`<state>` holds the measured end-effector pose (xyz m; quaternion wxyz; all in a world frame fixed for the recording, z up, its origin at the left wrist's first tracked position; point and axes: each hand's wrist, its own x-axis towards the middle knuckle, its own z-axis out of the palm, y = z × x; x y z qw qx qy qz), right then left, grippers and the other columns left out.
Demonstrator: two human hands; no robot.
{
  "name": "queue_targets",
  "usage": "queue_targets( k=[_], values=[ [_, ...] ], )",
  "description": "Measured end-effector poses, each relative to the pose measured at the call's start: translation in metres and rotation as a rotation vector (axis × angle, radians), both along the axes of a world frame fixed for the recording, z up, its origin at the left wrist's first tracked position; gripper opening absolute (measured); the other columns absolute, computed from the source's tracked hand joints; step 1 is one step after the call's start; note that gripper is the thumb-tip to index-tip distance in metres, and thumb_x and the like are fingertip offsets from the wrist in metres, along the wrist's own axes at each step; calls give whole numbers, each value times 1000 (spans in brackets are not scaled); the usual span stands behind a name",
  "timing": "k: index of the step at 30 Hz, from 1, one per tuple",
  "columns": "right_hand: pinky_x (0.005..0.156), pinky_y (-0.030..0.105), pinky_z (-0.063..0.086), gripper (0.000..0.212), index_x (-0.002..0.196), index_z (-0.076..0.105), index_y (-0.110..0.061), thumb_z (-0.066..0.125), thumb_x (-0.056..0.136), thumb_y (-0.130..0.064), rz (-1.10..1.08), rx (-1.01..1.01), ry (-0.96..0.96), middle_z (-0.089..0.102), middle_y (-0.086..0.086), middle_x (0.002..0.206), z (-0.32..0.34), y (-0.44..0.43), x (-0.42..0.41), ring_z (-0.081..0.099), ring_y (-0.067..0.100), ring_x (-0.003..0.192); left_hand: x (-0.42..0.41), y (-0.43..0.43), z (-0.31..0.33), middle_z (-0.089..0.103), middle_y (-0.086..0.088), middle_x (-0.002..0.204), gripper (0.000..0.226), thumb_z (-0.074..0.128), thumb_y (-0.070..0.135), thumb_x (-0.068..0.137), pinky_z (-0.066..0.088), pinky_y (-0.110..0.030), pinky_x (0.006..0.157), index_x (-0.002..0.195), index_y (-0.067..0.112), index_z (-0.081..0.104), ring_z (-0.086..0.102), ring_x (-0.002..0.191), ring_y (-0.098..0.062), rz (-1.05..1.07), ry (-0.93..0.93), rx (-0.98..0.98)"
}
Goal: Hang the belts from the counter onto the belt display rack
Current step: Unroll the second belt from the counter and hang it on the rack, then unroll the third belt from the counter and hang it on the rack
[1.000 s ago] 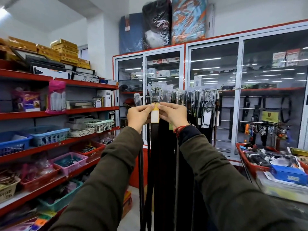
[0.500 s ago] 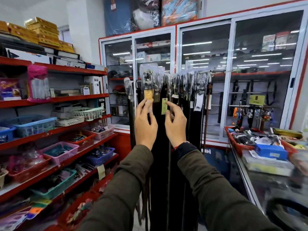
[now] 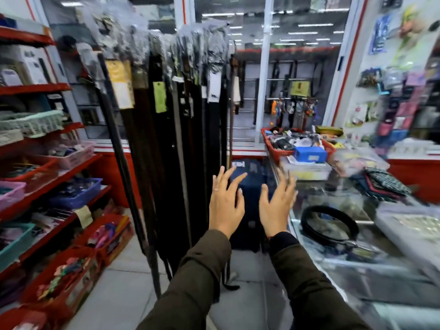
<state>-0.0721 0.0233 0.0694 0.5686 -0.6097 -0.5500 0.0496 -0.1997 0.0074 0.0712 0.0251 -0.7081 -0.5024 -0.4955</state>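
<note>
Many dark belts [image 3: 166, 151] hang in a tight row from the belt display rack [image 3: 214, 28], their buckles wrapped in plastic, some with yellow and green tags. One coiled black belt [image 3: 329, 225] lies on the glass counter [image 3: 357, 265] at the right. My left hand [image 3: 226, 203] and my right hand [image 3: 277, 206] are held out in front of me, fingers spread, both empty. They hover between the hanging belts and the counter, left of the coiled belt. The picture is blurred by motion.
Red shelves [image 3: 47, 177] with plastic baskets line the left side. A red tray [image 3: 281, 152] of small goods and a blue box [image 3: 309, 154] stand at the counter's far end. A dark blue suitcase [image 3: 250, 210] stands on the floor behind my hands. Glass cabinets fill the back wall.
My hands have let go of the belt hung on the rack and dropped down and to the right. My view has swung toward the counter.
</note>
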Motion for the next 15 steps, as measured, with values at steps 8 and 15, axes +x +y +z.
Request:
queue_targets(
  k=[8, 15],
  values=[
    [118, 38, 23, 64, 150, 29, 2, 59, 95, -10, -279, -293, 578, 15, 28, 158, -83, -18, 126, 22, 38, 146, 111, 18, -70, 27, 6, 167, 42, 38, 24, 109, -3, -37, 131, 151, 26, 44, 6, 160, -19, -233, 145, -297],
    [92, 42, 45, 47, 141, 40, 7, 48, 99, -11, -201, -528, 939, 55, 28, 135, -132, -19, 198, 47, 22, 103, 205, 43, -90, 22, -6, 169, 52, 36, 16, 108, 8, -38, 130, 160, 11, 26, 11, 159, -24, -529, 414, -657]
  ],
)
